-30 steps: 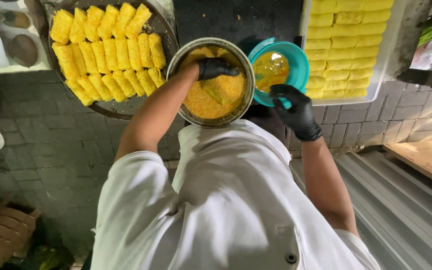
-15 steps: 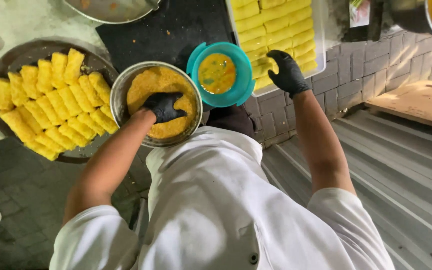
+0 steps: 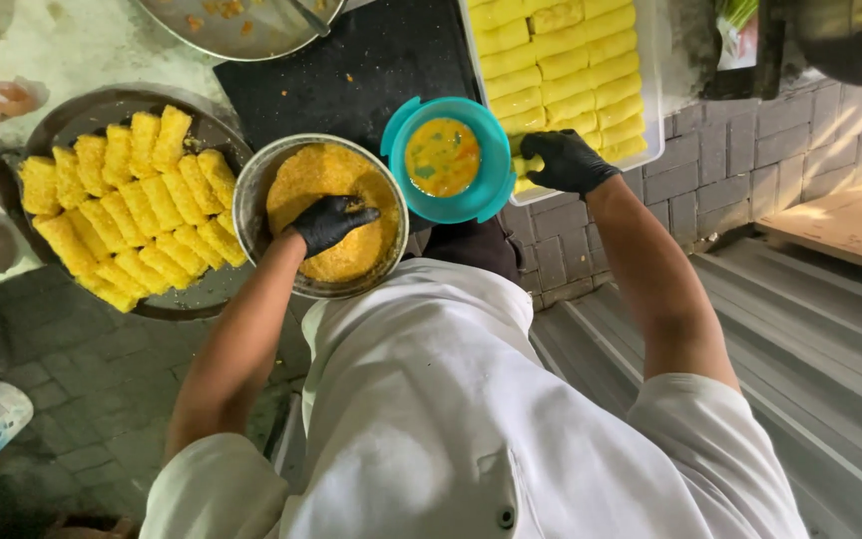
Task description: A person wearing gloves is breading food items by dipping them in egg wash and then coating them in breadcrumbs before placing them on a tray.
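A pale yellow roll [image 3: 528,166] lies at the near edge of the white tray [image 3: 653,110], just beside the teal bowl [image 3: 491,190], and the right hand [image 3: 566,160], in a black glove, closes its fingers [image 3: 541,150] over it from above; most of the roll is hidden under the glove, so how firmly it is gripped cannot be told. The right forearm runs straight down from the tray toward the white-sleeved shoulder, elbow slightly bent. The left hand [image 3: 329,221], also gloved in black, is pressed palm-down into orange crumbs in the metal bowl [image 3: 251,195], its fingers curled loosely into the crumbs; whether they hold a piece beneath is not visible. That forearm angles in from the lower left. The teal bowl holds a yellow liquid batter and sits between the two hands. Left of the metal bowl, a round dark pan [image 3: 82,110] carries rows of crumbed rolls [image 3: 132,205]. The tray holds further rows of uncoated rolls [image 3: 561,60] on a black board [image 3: 351,70].
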